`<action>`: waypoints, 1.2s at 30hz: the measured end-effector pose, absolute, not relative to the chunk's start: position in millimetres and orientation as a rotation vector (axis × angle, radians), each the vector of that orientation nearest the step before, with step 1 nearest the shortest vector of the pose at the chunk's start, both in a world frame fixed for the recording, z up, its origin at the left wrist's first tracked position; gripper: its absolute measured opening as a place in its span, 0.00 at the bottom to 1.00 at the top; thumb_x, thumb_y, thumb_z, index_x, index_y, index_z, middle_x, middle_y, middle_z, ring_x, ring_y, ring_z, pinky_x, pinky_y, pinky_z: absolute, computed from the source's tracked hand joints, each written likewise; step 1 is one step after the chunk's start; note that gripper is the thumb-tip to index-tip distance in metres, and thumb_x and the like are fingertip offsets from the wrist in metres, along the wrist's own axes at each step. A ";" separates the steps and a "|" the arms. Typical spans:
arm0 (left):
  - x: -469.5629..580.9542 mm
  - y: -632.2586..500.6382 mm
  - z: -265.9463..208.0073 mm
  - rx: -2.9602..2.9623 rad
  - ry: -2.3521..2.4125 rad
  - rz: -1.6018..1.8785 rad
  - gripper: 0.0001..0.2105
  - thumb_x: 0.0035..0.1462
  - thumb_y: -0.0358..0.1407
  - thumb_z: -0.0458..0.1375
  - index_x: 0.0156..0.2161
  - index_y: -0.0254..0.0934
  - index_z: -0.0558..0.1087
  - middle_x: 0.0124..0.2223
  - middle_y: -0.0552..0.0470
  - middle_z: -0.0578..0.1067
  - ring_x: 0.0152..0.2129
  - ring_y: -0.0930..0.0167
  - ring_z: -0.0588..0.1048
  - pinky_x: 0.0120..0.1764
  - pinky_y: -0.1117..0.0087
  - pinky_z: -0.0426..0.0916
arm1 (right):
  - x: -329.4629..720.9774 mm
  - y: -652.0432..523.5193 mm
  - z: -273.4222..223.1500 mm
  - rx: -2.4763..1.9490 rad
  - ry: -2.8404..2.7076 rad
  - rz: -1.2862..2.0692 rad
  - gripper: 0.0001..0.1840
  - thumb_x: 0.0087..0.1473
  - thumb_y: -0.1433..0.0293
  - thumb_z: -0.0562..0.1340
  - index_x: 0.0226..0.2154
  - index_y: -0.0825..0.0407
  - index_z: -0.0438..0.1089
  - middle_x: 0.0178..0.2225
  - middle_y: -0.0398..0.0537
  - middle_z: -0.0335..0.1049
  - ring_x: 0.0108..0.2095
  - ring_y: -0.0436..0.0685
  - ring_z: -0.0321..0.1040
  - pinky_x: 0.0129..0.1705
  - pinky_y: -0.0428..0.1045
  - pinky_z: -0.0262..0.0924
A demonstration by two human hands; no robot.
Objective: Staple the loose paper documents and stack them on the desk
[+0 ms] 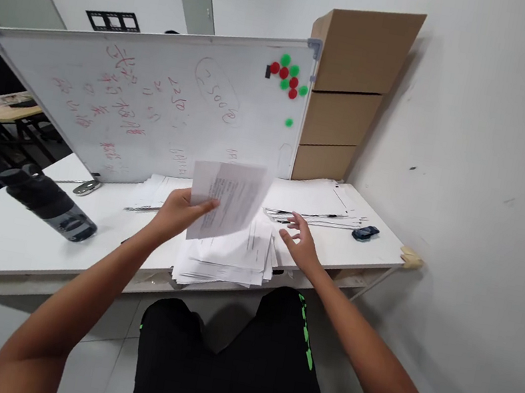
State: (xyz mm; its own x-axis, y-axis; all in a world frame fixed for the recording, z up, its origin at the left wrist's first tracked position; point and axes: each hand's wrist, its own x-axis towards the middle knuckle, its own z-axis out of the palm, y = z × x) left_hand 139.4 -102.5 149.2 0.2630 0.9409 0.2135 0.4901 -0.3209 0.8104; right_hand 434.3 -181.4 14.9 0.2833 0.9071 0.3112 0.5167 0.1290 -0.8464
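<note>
My left hand [182,211] grips a printed sheet of paper [236,202] by its left side, thumb on top; whether more than one sheet is held I cannot tell. The paper is raised and tilted over a thick, uneven stack of papers [225,264] at the desk's front edge. To the right of the stack, my right hand [302,244] hovers with its fingers apart and bent, holding nothing. Just beyond its fingertips lie several thin, dark pen-like items [300,215] and more white paper [306,196].
A whiteboard [156,110] with red writing and magnets stands behind the papers. Cardboard boxes [340,115] are stacked at its right, by the wall. On the white desk [138,266] are a dark bottle [54,207], a computer mouse [86,187] and a small dark object [365,233].
</note>
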 end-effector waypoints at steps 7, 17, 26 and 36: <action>121.7 -173.6 166.3 1.879 1.111 0.961 0.17 0.48 0.49 0.68 0.36 0.39 0.81 0.41 0.46 0.82 0.40 0.59 0.80 0.41 0.60 0.78 | 385.4 -224.7 83.4 -1.028 -1.232 0.874 0.24 0.55 0.51 0.64 0.47 0.49 0.71 0.45 0.51 0.76 0.45 0.60 0.73 0.44 0.55 0.70; 98.2 -188.3 161.0 1.707 1.084 0.944 0.18 0.49 0.51 0.67 0.39 0.41 0.81 0.45 0.45 0.81 0.43 0.59 0.79 0.43 0.59 0.78 | 383.2 -247.4 100.8 -1.146 -1.295 0.726 0.18 0.53 0.53 0.67 0.33 0.51 0.76 0.31 0.47 0.76 0.31 0.56 0.71 0.31 0.50 0.67; 95.2 -193.0 162.1 1.739 1.070 0.921 0.19 0.49 0.52 0.67 0.40 0.41 0.81 0.45 0.45 0.81 0.44 0.58 0.79 0.43 0.59 0.78 | 378.2 -253.4 103.1 -1.167 -1.283 0.679 0.22 0.50 0.48 0.67 0.31 0.51 0.73 0.25 0.45 0.72 0.26 0.55 0.68 0.23 0.48 0.61; 107.6 -200.9 163.3 1.739 0.958 0.838 0.18 0.52 0.51 0.65 0.43 0.41 0.80 0.46 0.45 0.81 0.44 0.59 0.79 0.44 0.59 0.78 | 369.0 -256.1 115.1 -1.274 -1.392 0.451 0.24 0.52 0.46 0.63 0.26 0.50 0.70 0.21 0.42 0.67 0.23 0.51 0.62 0.22 0.46 0.56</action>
